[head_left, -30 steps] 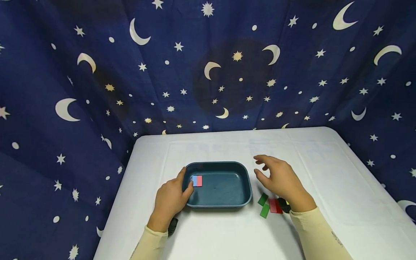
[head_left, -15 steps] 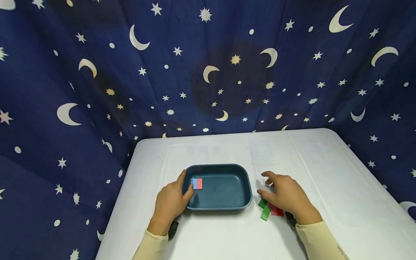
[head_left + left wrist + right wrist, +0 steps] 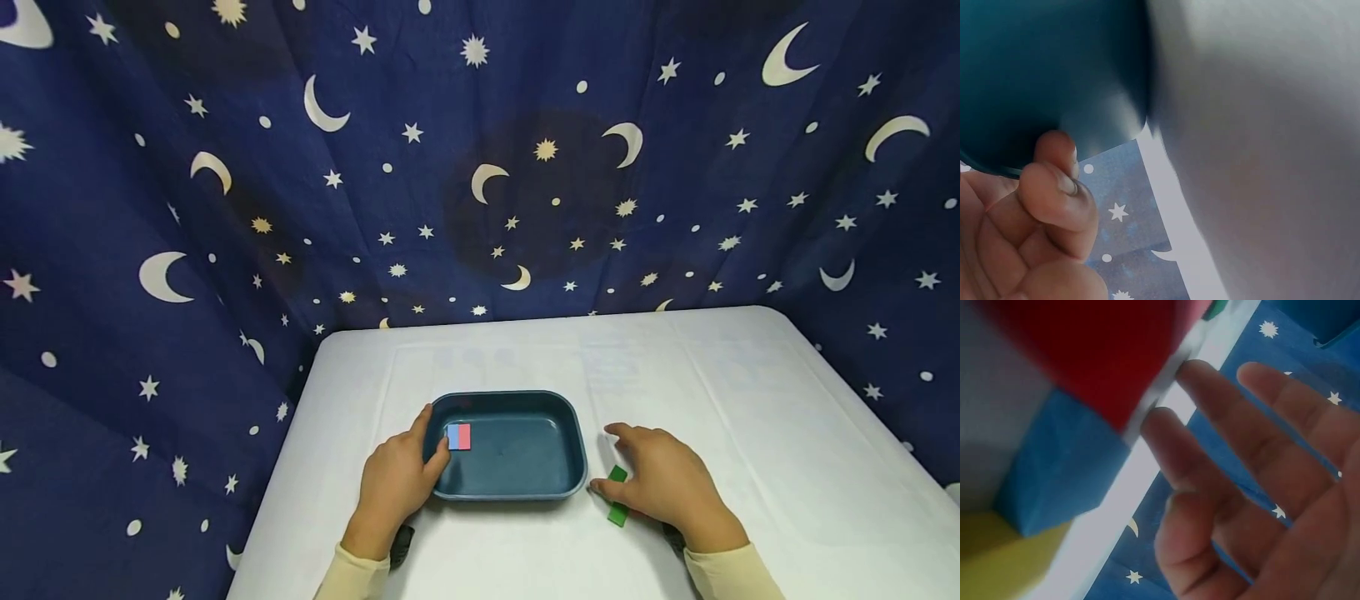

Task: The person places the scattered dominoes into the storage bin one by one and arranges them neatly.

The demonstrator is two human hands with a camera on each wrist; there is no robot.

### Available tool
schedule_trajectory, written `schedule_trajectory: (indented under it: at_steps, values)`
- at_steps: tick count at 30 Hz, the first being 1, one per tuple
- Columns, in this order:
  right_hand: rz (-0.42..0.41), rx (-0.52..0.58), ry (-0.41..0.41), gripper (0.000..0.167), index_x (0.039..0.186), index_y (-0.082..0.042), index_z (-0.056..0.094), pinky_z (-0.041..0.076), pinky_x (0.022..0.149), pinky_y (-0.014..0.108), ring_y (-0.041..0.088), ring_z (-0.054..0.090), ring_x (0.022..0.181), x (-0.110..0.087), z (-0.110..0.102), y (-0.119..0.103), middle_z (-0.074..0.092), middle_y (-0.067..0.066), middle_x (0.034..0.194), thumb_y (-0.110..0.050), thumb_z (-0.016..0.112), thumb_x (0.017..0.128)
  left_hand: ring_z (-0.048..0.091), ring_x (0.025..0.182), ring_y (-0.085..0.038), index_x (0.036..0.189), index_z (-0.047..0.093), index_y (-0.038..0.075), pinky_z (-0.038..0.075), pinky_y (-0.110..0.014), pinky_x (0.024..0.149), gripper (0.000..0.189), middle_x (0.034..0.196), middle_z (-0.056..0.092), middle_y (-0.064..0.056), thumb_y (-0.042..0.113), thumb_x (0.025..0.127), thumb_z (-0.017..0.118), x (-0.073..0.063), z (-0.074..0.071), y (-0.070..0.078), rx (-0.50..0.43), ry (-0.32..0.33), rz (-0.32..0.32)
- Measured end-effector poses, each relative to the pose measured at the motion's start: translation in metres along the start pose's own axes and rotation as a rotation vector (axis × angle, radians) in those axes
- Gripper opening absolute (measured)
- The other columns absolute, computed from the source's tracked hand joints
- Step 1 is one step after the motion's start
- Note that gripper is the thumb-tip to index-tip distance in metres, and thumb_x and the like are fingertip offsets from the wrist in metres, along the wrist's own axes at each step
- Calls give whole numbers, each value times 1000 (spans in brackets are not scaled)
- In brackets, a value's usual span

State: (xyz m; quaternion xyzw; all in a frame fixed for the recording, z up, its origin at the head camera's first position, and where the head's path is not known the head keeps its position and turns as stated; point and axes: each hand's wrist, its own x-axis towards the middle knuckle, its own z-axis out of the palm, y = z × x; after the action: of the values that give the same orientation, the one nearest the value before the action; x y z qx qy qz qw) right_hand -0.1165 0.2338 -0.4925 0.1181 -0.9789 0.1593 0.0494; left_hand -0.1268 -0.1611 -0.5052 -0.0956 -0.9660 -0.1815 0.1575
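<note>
My left hand (image 3: 393, 479) grips the left end of a dark teal plastic tray (image 3: 517, 471), thumb over the rim and the other fingers along the outside. In the left wrist view, curled fingertips press against the wall of the tray (image 3: 1054, 69). Inside the tray, near my thumb, a blue block (image 3: 453, 437) and a pinkish-red block (image 3: 465, 437) lie side by side. My right hand (image 3: 667, 483) is spread low over loose blocks right of the tray, holding nothing. Two green blocks (image 3: 618, 515) show beside its thumb. The right wrist view has a red block (image 3: 1104, 356) close to the fingertips.
A blue block (image 3: 1063, 459) and a yellow block (image 3: 1010, 562) stand by the red one, under my right hand and mostly hidden from the head view. A white cloth covers the table (image 3: 525, 550). Behind hangs a dark blue curtain (image 3: 420, 183) with moons and stars.
My right hand has come down toward the loose blocks and now covers most of them. My left hand keeps its grip on the tray. The head view has tilted slightly up.
</note>
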Motion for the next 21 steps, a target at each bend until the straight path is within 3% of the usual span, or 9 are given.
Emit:
schedule_trajectory:
  at_steps: [12, 21]
  values:
    - [-50, -36, 50, 92, 133, -16, 71, 55, 85, 54, 27, 70, 103, -7, 0, -4, 75, 0, 114, -74, 89, 63, 71, 67, -23, 151, 59, 10, 53, -42, 55, 65, 87, 76, -13, 47, 98, 70, -2, -1, 1, 1, -1, -18]
    - [-27, -44, 37, 92, 134, -18, 71, 55, 82, 51, 23, 69, 98, -10, 4, -5, 73, -8, 102, -67, 93, 59, 70, 65, -22, 150, 59, 8, 53, -41, 54, 66, 85, 76, -13, 46, 98, 70, -1, -1, 1, 11, -3, 5]
